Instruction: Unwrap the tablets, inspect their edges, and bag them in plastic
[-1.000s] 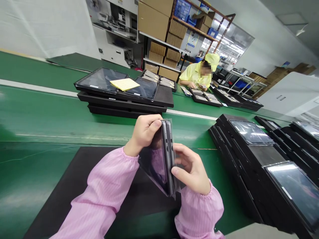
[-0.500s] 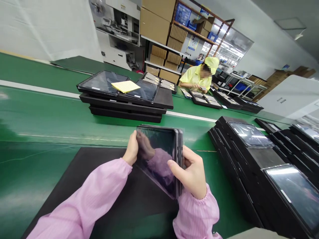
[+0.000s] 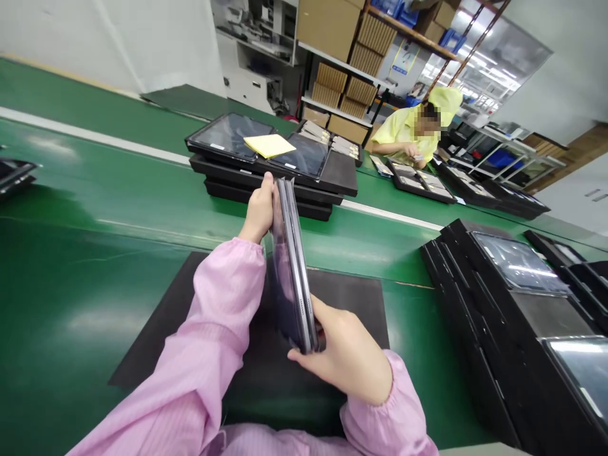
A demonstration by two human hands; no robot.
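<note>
Both hands hold a dark grey tablet [image 3: 292, 266] edge-on above a black mat [image 3: 342, 297]. My left hand [image 3: 259, 212] grips its far end, fingers wrapped round the edge. At the near end, my right hand [image 3: 344, 358] clasps the corner. The thin metal side of the tablet faces up, and its glossy screen faces left toward my pink sleeve. It looks like two slabs held together, or one in a clear wrap; I cannot tell which.
Stacked black trays with tablets and a yellow sheet [image 3: 268, 144] lie across the green belt [image 3: 95, 209]. More black trays with tablets [image 3: 517, 266] line the right side. A person in yellow [image 3: 413, 126] works at the far end, before shelves of cardboard boxes [image 3: 342, 76].
The tablet has been turned from screen-facing-me to edge-on and now reaches farther from me. My left hand moved to its far end. The camera view shifted left.
</note>
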